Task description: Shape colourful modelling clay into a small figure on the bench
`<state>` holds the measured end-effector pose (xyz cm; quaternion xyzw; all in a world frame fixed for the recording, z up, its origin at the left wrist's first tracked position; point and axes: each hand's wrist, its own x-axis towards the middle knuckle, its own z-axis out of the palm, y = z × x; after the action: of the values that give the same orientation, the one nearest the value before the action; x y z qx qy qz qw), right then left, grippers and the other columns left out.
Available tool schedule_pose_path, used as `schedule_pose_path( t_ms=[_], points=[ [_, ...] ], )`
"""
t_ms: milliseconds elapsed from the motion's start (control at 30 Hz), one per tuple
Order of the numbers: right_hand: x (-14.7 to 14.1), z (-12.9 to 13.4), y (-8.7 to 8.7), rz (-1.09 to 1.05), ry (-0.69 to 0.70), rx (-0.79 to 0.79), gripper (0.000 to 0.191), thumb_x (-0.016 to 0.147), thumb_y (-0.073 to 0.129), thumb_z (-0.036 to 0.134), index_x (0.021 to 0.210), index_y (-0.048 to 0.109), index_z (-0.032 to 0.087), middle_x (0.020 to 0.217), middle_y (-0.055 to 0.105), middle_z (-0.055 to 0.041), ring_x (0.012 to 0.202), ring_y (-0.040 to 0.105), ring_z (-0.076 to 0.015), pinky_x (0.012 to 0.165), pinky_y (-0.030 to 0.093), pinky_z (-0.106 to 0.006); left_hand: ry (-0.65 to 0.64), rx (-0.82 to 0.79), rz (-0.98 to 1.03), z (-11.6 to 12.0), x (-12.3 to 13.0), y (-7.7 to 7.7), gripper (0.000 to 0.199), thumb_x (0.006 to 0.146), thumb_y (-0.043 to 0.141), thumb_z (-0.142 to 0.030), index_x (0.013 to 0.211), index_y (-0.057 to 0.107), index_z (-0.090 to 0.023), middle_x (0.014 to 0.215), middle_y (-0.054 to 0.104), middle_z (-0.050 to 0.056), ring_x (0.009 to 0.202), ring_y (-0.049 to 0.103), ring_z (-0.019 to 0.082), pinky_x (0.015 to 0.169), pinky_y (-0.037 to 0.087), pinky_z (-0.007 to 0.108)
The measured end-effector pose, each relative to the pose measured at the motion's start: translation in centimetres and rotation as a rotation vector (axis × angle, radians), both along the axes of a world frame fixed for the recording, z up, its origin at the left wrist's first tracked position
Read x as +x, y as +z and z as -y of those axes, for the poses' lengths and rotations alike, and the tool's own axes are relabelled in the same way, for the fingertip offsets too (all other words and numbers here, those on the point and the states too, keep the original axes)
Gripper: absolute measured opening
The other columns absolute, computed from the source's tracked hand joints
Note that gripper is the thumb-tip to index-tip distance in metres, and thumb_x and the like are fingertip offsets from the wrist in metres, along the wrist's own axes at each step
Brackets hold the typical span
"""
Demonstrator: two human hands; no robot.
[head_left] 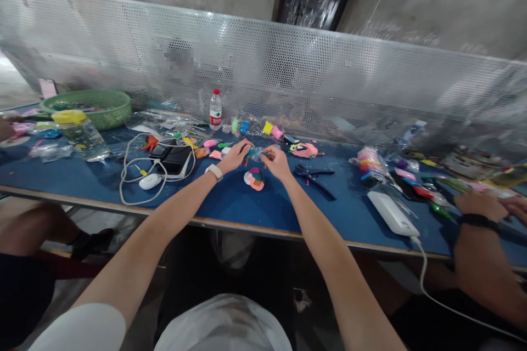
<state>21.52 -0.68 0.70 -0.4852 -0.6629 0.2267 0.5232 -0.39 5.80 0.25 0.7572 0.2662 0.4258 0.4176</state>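
Note:
Between my hands, above the blue table, is a small clear plastic packet [256,153] with something teal in it. My left hand [236,157] pinches its left end, and my right hand [275,162] grips the right end. Just below them lies a flat multicoloured clay piece [256,180] in pink, teal and purple on a white round. To the right of my right hand rest dark-handled pliers [316,176]. A pink clay figure [303,150] with green and black parts lies behind the pliers.
A water bottle [215,110] stands by the perforated metal screen [247,55]. At left are a green basket [117,117], a yellow-lidded jug [82,134] and a looped white cable [123,175]. A white power bank [392,213] lies right, near a co-worker's hand [480,207].

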Motion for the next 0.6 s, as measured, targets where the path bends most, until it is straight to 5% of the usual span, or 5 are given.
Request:
schedule_pose_path(
  t_ms=[267,400,600],
  points=[
    [0.04,0.13,0.08,-0.021,-0.04,0.027,0.042,0.086,0.083,0.066,0.092,0.068,0.027,0.068,0.07,0.002,0.05,0.064,-0.0186,0.056,0.052,-0.036,0.058,0.033,-0.048,0.11,0.04,0.01,0.036,0.12,0.052,-0.056,0.121,0.064,-0.022,0.087,0.07,0.002,0.055,0.065,0.016,0.058,0.051,0.032],
    [-0.11,0.1,0.38,-0.108,0.06,-0.045,0.044,0.082,0.087,0.064,0.099,0.074,0.026,0.076,0.076,-0.0013,0.055,0.068,-0.0203,0.049,0.048,-0.033,0.079,0.059,-0.089,0.25,0.15,-0.12,0.03,0.12,0.052,-0.049,0.121,0.064,-0.022,0.087,0.073,0.002,0.054,0.065,0.017,0.06,0.051,0.032],
    [0.12,-0.48,0.16,-0.14,0.125,-0.141,0.047,0.079,0.086,0.062,0.107,0.08,0.025,0.088,0.083,-0.0052,0.053,0.066,-0.0189,0.046,0.045,-0.033,0.051,-0.025,-0.004,-0.38,0.19,-0.5,0.038,0.121,0.052,-0.058,0.124,0.063,-0.022,0.08,0.069,0.001,0.053,0.066,0.017,0.053,0.047,0.03]
  ],
)
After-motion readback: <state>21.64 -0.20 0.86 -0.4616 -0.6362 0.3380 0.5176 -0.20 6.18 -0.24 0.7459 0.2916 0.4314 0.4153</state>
